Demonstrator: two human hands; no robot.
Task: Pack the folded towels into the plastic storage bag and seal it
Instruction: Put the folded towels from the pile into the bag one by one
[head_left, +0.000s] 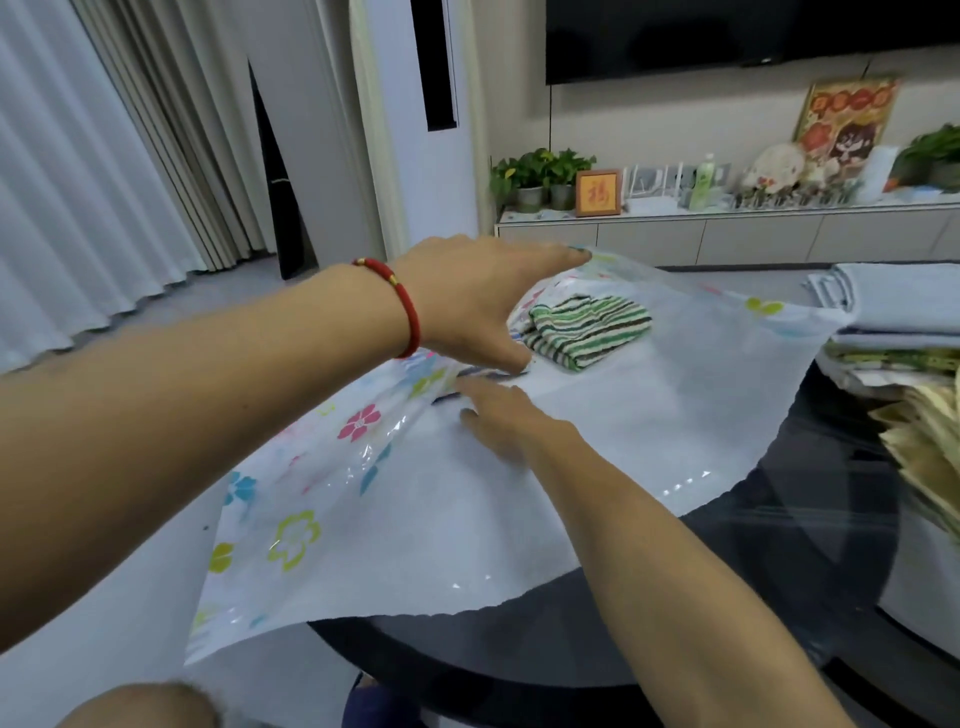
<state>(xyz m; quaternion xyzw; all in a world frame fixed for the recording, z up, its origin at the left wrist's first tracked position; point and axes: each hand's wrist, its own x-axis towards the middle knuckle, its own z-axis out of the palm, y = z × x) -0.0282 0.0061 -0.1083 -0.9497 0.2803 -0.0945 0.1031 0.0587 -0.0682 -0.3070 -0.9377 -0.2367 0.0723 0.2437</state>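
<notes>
A large plastic storage bag (597, 441) lies spread across a round, dark, glossy desk (779, 571). Its lower layer is a milky, frosted sheet; its upper layer is clear, shiny film printed with pink, blue and green flower outlines, and it is raised along the left side.

The left hand (478, 296), with a red cord bracelet (405, 306) at the wrist, reaches over the bag with fingers stretched out nearly straight, lifting the flowered film from above; whether the thumb pinches the film cannot be told. The right hand (498, 415) lies inside the opening, flat on the frosted layer, fingers extended and holding nothing.

A folded striped towel (587, 327), soft terry in green, cream and dark bands, sits inside the bag near its far end, just beyond the left hand's thumb.

At the desk's right edge, well apart from the bag's opening, rests a stack of folded towels (904, 312), pale blue on top with patterned green and beige cloth beneath.
</notes>
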